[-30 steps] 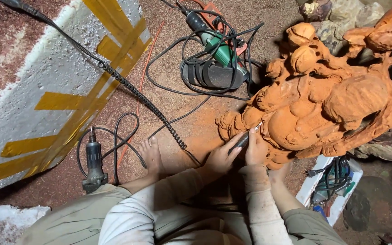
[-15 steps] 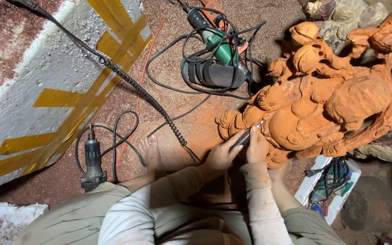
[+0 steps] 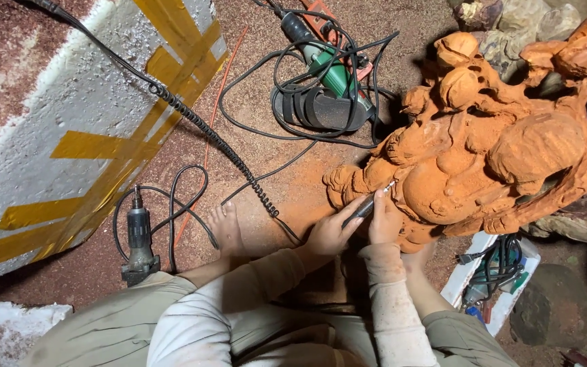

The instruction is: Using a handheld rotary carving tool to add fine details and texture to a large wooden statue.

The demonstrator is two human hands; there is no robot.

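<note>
A large reddish-orange wood carving (image 3: 497, 149) with rounded figures fills the right side. Both hands meet at its lower left edge. My left hand (image 3: 329, 233) grips a slim dark pen-like rotary carving tool (image 3: 368, 202), its tip touching the carving. My right hand (image 3: 384, 223) rests against the tool and the carving, steadying them. A coiled black cable (image 3: 225, 153) runs from the tool across the sawdust-covered floor towards the upper left. My bare left foot (image 3: 225, 231) sits on the floor beside my left hand.
A green power tool (image 3: 327, 64) lies among tangled black cords at top centre. A small grey grinder (image 3: 138, 238) with its cord lies at the lower left. A white slab with yellow tape (image 3: 69, 136) lies to the left. A white tray of tools (image 3: 494, 278) sits lower right.
Both hands and the tool stay at the same spot on the carving; only the camera view shifts slightly.
</note>
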